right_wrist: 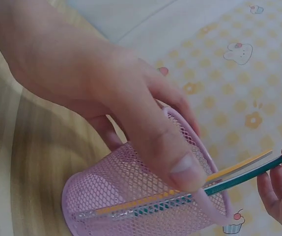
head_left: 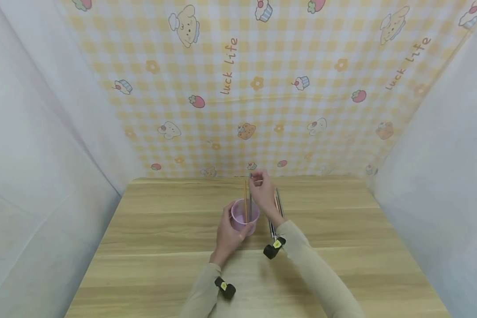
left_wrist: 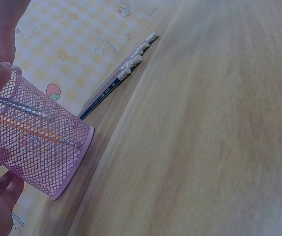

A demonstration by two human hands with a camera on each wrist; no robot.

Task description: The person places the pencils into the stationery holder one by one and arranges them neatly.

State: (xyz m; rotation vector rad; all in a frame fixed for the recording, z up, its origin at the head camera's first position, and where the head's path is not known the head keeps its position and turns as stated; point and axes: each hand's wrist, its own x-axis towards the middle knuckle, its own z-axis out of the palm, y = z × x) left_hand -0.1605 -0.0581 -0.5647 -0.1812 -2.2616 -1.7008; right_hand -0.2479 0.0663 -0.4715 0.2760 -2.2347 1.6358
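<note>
In the head view my left hand [head_left: 227, 235] holds a pink mesh pen cup [left_wrist: 40, 160] around its side, thumb near the rim. The cup is tilted in the wrist views. An orange pencil [right_wrist: 241, 165] leans inside it, eraser end at the bottom. With thumb and fingers my right hand [head_left: 262, 193] pinches a dark green pencil [right_wrist: 249, 175] near its upper end, above the cup. The lower end of that pencil is inside the cup, higher up than the orange one's end.
Several more pencils [left_wrist: 105, 92] with white eraser ends lie on the wooden table [head_left: 163, 229] right of the cup, partly hidden by my right forearm in the head view. A yellow checked cloth [head_left: 222, 115] hangs behind the table, with white sheets at both sides.
</note>
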